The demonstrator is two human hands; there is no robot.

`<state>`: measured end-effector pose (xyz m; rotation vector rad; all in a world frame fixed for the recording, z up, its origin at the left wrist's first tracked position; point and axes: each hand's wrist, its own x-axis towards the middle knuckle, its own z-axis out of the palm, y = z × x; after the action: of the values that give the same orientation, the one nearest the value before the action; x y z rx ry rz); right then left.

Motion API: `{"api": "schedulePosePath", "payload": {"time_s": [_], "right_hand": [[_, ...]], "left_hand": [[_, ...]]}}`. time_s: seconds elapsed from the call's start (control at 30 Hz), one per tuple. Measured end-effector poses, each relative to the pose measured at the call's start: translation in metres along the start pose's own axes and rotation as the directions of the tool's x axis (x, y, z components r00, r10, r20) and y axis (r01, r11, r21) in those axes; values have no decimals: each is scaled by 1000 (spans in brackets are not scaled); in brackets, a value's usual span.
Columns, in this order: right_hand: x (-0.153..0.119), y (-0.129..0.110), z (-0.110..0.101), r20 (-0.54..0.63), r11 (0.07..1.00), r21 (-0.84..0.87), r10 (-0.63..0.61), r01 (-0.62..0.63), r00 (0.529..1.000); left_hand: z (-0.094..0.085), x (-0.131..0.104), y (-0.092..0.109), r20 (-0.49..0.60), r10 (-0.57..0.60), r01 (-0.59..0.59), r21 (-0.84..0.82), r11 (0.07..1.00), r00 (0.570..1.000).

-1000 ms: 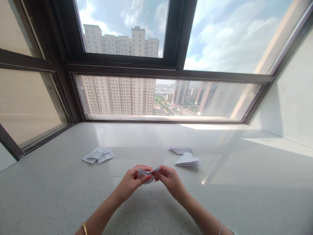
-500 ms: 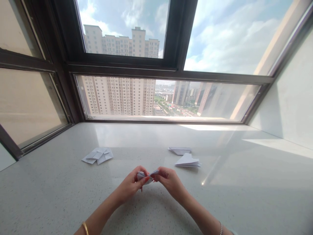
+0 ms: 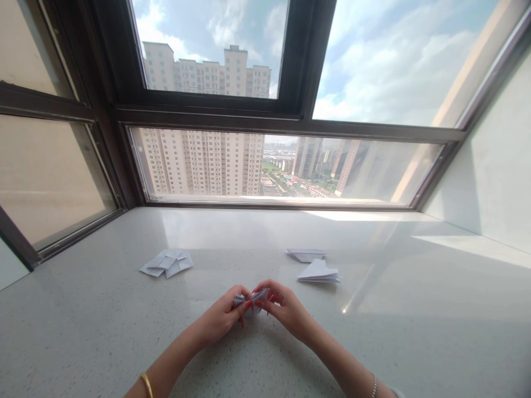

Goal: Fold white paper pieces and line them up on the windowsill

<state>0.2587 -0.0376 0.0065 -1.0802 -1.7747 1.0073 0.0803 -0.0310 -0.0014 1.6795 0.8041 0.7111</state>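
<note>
A small piece of folded white paper [image 3: 259, 296] is held between my two hands, low over the counter. My left hand [image 3: 226, 315] pinches its left side, thumb in front and fingers behind. On the other side my right hand [image 3: 284, 307] grips the right end, its index finger arched over the top and its thumb close to my left thumb. Fingers cover much of the paper, so its full shape is hidden.
Flat folded papers [image 3: 168, 262] lie on the speckled white counter [image 3: 124, 331] at left. Toward the right lie a folded paper plane [image 3: 318, 272] and a narrow folded paper [image 3: 306, 254] behind it. Dark-framed windows [image 3: 224, 206] border the far edge.
My right hand has shifted slightly left, with its index finger now raised over the paper's top. The left hand has barely moved, and the papers on the counter stay put.
</note>
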Motion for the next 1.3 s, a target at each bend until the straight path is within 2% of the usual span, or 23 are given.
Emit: {"api": "schedulePosePath", "payload": {"time_s": [0.13, 0.27, 0.5, 0.7, 0.8, 0.9, 1.03, 1.17, 1.3], "right_hand": [[-1, 3, 0, 25, 1000, 16, -8, 8, 1000], [-1, 6, 1, 77, 998, 43, 34, -37, 996], [-1, 1, 1, 19, 999, 38, -9, 9, 1000], [-1, 7, 3, 76, 986, 140, 84, -94, 994], [-1, 7, 3, 69, 989, 124, 72, -80, 995], [-1, 6, 2, 62, 992, 108, 52, -58, 997], [-1, 7, 3, 96, 984, 153, 78, -92, 992], [-1, 9, 4, 76, 978, 196, 60, -74, 995], [-1, 7, 5, 42, 984, 173, 36, -43, 998]], "left_hand": [[-2, -1, 0, -15, 16, -15, 64, 998, 1000], [-2, -2, 3, 27, -27, 23, 116, 993, 999], [1, -3, 7, 6, -15, 14, 79, 997, 1000], [2, -3, 7, -4, -11, 11, 123, 992, 1000], [2, -3, 9, 5, 5, -6, 140, 990, 1000], [3, -3, 10, -18, 16, -13, 177, 984, 1000], [5, -3, 9, -65, -6, 20, 219, 976, 998], [5, -2, 9, -84, -3, 18, 182, 983, 997], [2, 1, 7, -73, -9, 15, 71, 997, 997]]}}
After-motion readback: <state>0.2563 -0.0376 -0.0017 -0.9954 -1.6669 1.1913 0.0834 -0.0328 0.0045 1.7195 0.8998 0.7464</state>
